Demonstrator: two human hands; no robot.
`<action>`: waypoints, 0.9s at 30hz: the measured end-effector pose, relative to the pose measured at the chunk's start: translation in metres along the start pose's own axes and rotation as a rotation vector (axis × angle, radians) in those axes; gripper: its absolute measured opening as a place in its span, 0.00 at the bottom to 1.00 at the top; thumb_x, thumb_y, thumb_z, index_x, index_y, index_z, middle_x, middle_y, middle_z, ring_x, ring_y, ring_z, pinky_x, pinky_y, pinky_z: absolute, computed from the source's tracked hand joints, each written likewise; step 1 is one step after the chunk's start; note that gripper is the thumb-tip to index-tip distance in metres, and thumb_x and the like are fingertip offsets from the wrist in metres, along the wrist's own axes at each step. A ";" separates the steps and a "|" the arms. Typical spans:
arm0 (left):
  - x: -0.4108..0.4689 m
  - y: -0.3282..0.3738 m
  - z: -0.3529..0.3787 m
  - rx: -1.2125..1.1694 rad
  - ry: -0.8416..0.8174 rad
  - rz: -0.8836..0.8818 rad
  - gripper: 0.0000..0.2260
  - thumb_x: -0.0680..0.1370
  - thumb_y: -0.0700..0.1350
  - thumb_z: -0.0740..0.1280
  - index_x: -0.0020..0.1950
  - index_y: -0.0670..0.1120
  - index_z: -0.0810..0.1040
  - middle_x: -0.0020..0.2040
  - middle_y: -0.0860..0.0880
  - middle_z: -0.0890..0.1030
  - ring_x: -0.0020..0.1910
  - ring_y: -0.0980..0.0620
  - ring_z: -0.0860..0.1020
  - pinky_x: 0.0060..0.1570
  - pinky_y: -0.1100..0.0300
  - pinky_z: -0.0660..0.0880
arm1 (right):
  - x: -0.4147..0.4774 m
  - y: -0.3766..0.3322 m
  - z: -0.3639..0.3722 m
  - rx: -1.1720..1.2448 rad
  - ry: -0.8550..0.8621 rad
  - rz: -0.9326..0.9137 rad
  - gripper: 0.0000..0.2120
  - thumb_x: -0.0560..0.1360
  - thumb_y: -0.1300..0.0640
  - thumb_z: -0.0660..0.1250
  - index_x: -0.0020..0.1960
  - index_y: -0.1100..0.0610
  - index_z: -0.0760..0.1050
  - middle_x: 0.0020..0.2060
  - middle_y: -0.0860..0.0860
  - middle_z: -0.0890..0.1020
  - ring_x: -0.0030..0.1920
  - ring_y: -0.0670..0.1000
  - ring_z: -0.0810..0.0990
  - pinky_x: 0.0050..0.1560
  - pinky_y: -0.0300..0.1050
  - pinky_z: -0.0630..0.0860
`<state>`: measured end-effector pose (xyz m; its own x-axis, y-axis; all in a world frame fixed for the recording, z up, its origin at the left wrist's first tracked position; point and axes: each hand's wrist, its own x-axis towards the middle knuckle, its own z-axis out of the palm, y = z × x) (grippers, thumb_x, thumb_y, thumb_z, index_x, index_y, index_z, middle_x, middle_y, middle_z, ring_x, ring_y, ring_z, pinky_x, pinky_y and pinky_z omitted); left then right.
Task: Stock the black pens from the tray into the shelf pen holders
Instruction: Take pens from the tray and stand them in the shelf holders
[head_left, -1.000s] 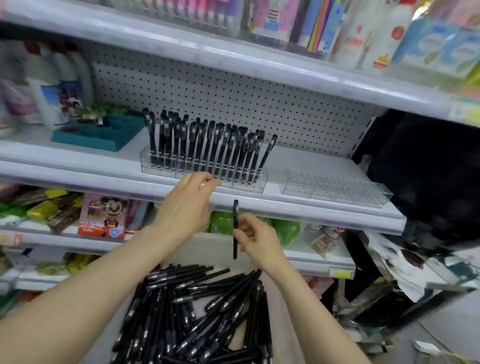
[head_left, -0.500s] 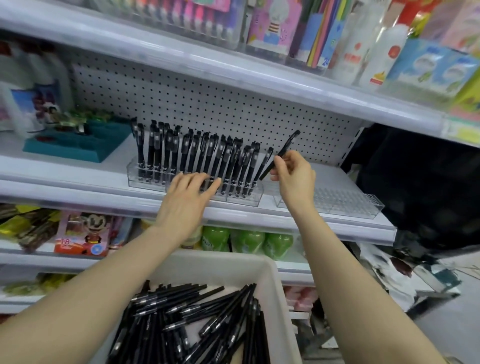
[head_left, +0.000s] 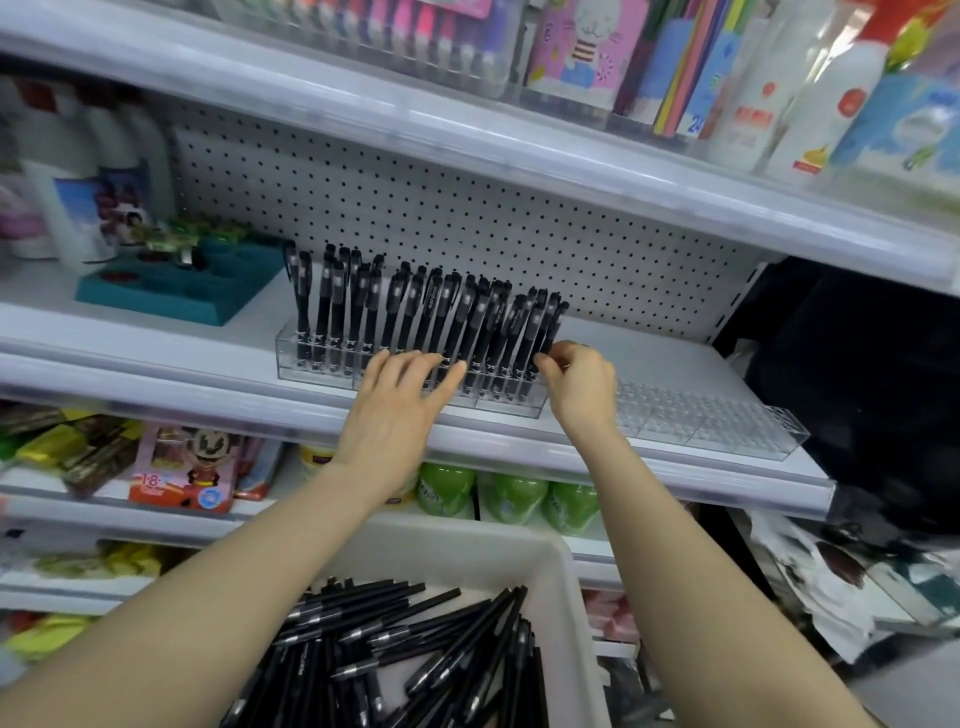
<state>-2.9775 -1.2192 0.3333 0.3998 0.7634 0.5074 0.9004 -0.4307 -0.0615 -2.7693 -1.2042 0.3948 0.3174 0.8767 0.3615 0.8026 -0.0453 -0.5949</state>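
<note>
- Head view: our left hand lies flat, fingers straight, against the front of the filled holder, steadying it. Our right hand pinches the last black pen at the row's right end, its tip down among the slots.
- If we let go before the tip seats, this pen, which leans right, may topple onto the shelf.
- The standing pens crowd together, so a nudge from our right knuckles could knock neighbours askew.
- Pressing too hard with the left hand might slide the holder back.
- This holder looks full, so we judge the loose pens waiting in the tray belong in the empty holder just beside it.
</note>
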 end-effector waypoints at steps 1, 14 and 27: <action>0.000 0.000 0.000 -0.002 0.000 -0.004 0.42 0.69 0.30 0.66 0.79 0.51 0.54 0.72 0.43 0.65 0.71 0.42 0.62 0.74 0.42 0.54 | 0.001 0.000 0.000 -0.003 0.001 0.004 0.10 0.79 0.55 0.65 0.49 0.61 0.81 0.41 0.59 0.83 0.42 0.60 0.79 0.41 0.45 0.70; -0.032 0.003 -0.020 -0.203 -0.079 -0.073 0.31 0.79 0.43 0.64 0.79 0.52 0.53 0.79 0.47 0.53 0.78 0.46 0.50 0.76 0.48 0.50 | -0.043 0.002 -0.009 0.083 0.127 -0.077 0.14 0.78 0.56 0.67 0.62 0.58 0.76 0.51 0.53 0.81 0.50 0.52 0.79 0.55 0.49 0.76; -0.179 0.010 0.023 -0.331 -0.329 -0.319 0.16 0.77 0.45 0.67 0.66 0.49 0.76 0.62 0.48 0.73 0.60 0.45 0.73 0.57 0.50 0.74 | -0.201 0.046 0.070 -0.140 -0.709 -0.237 0.08 0.75 0.55 0.69 0.54 0.53 0.81 0.52 0.51 0.84 0.54 0.55 0.80 0.54 0.46 0.76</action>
<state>-3.0363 -1.3488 0.2221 0.1967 0.9675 0.1588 0.9046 -0.2416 0.3513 -2.8317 -1.3493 0.2446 -0.2339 0.9663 -0.1078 0.8803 0.1635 -0.4453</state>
